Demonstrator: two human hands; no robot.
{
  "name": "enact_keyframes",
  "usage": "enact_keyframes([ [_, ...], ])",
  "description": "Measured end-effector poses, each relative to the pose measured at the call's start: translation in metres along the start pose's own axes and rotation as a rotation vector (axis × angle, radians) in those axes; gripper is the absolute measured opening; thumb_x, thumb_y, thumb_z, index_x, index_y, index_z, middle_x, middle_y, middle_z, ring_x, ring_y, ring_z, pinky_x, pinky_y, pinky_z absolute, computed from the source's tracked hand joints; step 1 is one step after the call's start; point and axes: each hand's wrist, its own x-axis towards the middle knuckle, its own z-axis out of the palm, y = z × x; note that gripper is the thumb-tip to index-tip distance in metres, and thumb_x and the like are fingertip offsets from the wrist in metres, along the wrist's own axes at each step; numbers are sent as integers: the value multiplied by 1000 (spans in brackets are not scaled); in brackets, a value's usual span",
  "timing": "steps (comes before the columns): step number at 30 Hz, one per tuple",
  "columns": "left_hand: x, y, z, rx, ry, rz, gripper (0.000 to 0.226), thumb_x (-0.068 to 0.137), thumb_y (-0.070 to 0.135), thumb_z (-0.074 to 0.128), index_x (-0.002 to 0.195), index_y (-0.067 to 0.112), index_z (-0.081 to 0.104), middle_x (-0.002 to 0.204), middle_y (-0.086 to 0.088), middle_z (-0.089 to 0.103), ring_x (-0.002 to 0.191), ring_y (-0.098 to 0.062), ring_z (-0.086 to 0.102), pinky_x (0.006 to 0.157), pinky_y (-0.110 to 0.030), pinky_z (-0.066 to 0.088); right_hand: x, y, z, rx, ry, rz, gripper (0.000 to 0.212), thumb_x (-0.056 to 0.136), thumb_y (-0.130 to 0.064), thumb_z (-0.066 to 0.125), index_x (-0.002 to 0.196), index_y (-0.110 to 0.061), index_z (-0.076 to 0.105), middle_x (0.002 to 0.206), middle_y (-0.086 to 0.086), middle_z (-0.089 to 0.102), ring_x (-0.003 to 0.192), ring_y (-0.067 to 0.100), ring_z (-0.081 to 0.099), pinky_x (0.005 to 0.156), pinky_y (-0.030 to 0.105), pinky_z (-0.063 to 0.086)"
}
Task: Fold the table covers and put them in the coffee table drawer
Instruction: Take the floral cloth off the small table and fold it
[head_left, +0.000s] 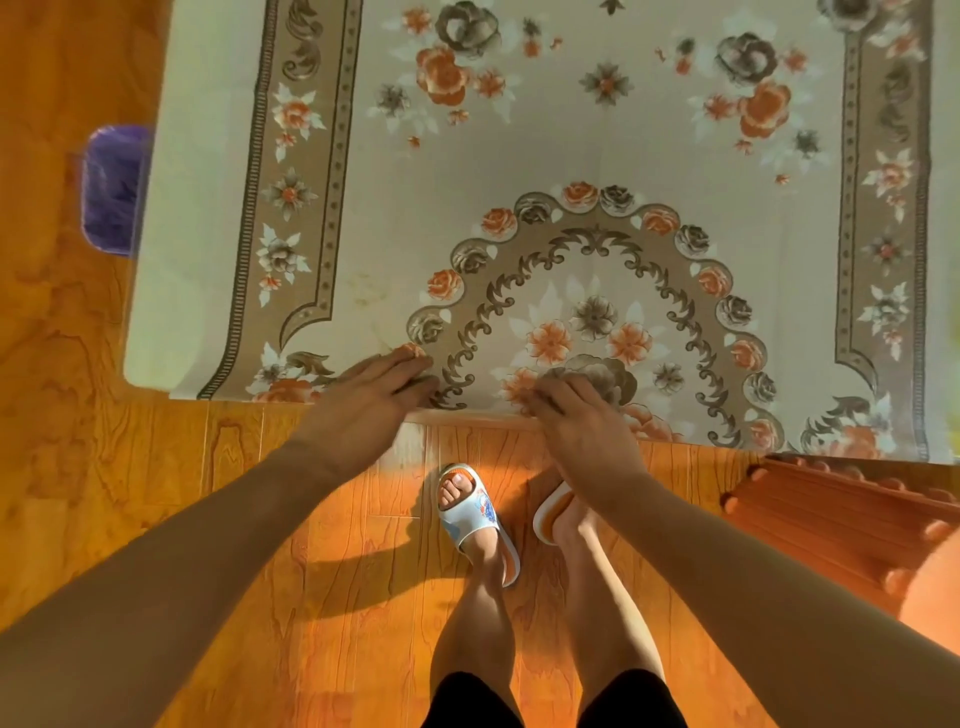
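Note:
A cream table cover (571, 156) printed with orange and brown flowers and a scalloped medallion lies flat across the coffee table (150, 312), whose white top shows bare along the left side. My left hand (374, 384) rests flat on the cover near its front edge, fingers straight. My right hand (576, 410) lies on the front edge with fingers bent over the cloth; whether it grips the edge is not clear. No drawer is visible.
A purple-lined bin (111, 192) stands on the wooden floor left of the table. An orange ribbed stool or seat (841, 519) sits at the right, close to my right arm. My feet in slippers (478, 519) stand right at the table's front edge.

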Motion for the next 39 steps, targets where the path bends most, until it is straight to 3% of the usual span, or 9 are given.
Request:
enact_keyframes([
  [3, -34, -44, -10, 104, -182, -83, 97, 84, -12, 51, 160, 29, 6, 168, 4, -1, 156, -19, 1, 126, -42, 15, -5, 6, -7, -24, 22, 30, 54, 73, 0, 79, 125, -8, 66, 127, 9, 59, 119, 30, 53, 79, 38, 59],
  [8, -63, -83, -30, -35, -131, -297, 79, 84, -13, 55, 154, 21, 40, 163, 3, 33, 151, -17, 29, 120, -38, 32, -35, 37, -17, -80, -66, 196, 83, 66, 6, 77, 144, -6, 49, 137, 13, 51, 125, 33, 47, 91, 39, 57],
  [12, -53, -73, -44, -31, -160, -366, 70, 90, -7, 49, 152, 26, 45, 161, 9, 36, 149, -16, 34, 118, -35, 35, -59, 66, -27, -165, -36, 276, 65, 72, 12, 71, 133, -5, 61, 134, 14, 64, 125, 32, 59, 105, 45, 46],
  [18, -83, -36, -94, 37, -474, -403, 47, 104, 25, 38, 146, 46, 39, 142, 0, 58, 120, -23, 62, 99, -35, 51, -70, 56, -90, -225, -443, 208, 52, 90, -3, 55, 132, -33, 57, 124, -6, 68, 111, 20, 67, 94, 34, 52],
  [22, -94, -58, -113, -122, -658, -496, 32, 102, 56, 29, 130, 48, 44, 128, 0, 65, 103, -21, 64, 85, -36, 54, -58, 76, -139, -64, -589, 256, 43, 98, -10, 45, 136, -28, 51, 116, 4, 67, 99, 23, 68, 80, 32, 53],
  [25, -46, -80, -148, -90, -590, -495, 26, 101, 57, 35, 117, 48, 54, 119, 5, 66, 99, -17, 63, 89, -37, 53, -10, 108, -175, -36, -574, 266, 34, 91, -22, 64, 123, -30, 59, 98, 0, 67, 87, 20, 66, 75, 33, 53],
  [28, 42, -107, -183, 93, -338, -576, 21, 101, 38, 49, 117, 31, 60, 114, -5, 69, 103, -26, 65, 93, -38, 53, 71, 146, -191, -83, -361, 344, 25, 95, -13, 52, 116, -23, 61, 98, 4, 67, 84, 25, 64, 68, 32, 47],
  [31, 120, -135, -199, 299, -179, -666, 24, 96, 36, 54, 115, 25, 63, 108, -10, 71, 103, -34, 65, 91, -40, 47, 156, 184, -193, -160, -195, 388, 21, 98, -18, 49, 115, -14, 60, 108, 14, 66, 96, 34, 64, 78, 39, 53],
  [39, 226, -175, -147, 280, -264, -725, 31, 99, 26, 41, 126, 23, 56, 130, -7, 63, 129, -29, 50, 118, -45, 28, 256, 244, -133, -138, -162, 474, 30, 97, -26, 53, 121, -10, 63, 117, 14, 56, 110, 34, 51, 96, 42, 44],
])
